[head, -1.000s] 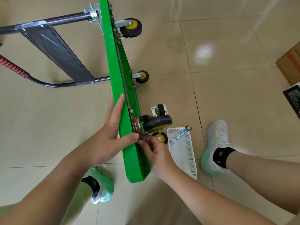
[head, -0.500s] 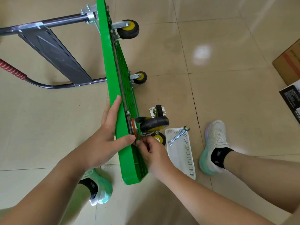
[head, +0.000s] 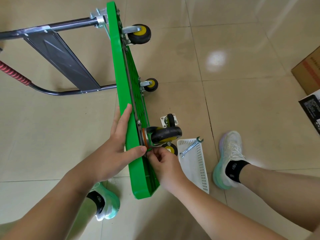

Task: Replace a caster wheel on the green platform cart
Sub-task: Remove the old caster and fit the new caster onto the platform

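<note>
Both hands meet at the cart [head: 121, 70]: left hand [head: 115, 149] grips its edge, right hand [head: 161, 161] pinches something hidden.

An indoor room is shown, though its exact kind cannot be told: perhaps a home, a storeroom or a plain workroom. The ground is covered with large glossy beige floor tiles [head: 242, 104] with dark grout lines, and a bright patch of light is reflected in them. A cardboard box [head: 310, 73] and a dark printed carton [head: 311, 110] are set at the right edge. Work is done directly on the floor, where a white perforated tray [head: 195, 163] and a wrench [head: 190, 147] are laid out. No workbench or fixed machinery is seen.
</note>
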The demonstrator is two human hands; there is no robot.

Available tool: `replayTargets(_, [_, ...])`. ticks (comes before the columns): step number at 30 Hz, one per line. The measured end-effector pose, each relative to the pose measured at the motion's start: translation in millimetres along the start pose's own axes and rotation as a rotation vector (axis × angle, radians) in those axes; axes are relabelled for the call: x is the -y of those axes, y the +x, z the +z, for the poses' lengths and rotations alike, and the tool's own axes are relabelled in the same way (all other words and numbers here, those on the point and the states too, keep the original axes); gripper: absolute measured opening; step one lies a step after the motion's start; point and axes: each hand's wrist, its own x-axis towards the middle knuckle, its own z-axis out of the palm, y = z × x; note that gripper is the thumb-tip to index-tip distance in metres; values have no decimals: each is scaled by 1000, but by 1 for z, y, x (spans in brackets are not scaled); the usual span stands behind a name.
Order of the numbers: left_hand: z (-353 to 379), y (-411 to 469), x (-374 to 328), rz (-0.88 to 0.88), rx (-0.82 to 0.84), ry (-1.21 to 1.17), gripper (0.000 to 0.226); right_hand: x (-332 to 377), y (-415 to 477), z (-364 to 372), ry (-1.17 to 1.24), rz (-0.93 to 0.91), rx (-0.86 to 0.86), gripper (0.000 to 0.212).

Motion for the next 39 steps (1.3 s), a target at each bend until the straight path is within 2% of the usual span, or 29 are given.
replayTargets(5, [-2, -1, -2, 4, 16, -3, 114, 11, 0, 0, 0, 72, 27, 45])
replayTargets(10, [-2, -1, -6, 9, 16, 9, 109, 18, -15, -18, -18, 99, 63, 34])
replayTargets(12, [-2, -1, -8, 0, 24, 30, 111, 22, -28, -28, -85, 29, -10, 28])
replayTargets(15, [-3, -1, -9, -7, 45, 44, 109, 42, -38, -41, -91, -196, -151, 7])
replayTargets(17, [-4, -1, -8, 6, 44, 38, 108, 61, -29, -48, -152, -335, -157, 6])
replayTargets(21, [-3, 0, -8, -2, 46, 21, 108, 82, 11, -53, -407, -500, -148, 7])
replayTargets(24, [-4, -1, -7, 1, 57, 27, 108, 91, 33, -50, -560, -556, -66, 17])
replayTargets(28, [-4, -1, -6, -2, 72, 25, 109, 105, 47, -45, -720, -522, 43, 19])
replayTargets(39, [-2, 0, -4, 19, 37, 18, 106, 107, 58, -38, -797, -512, 186, 19])
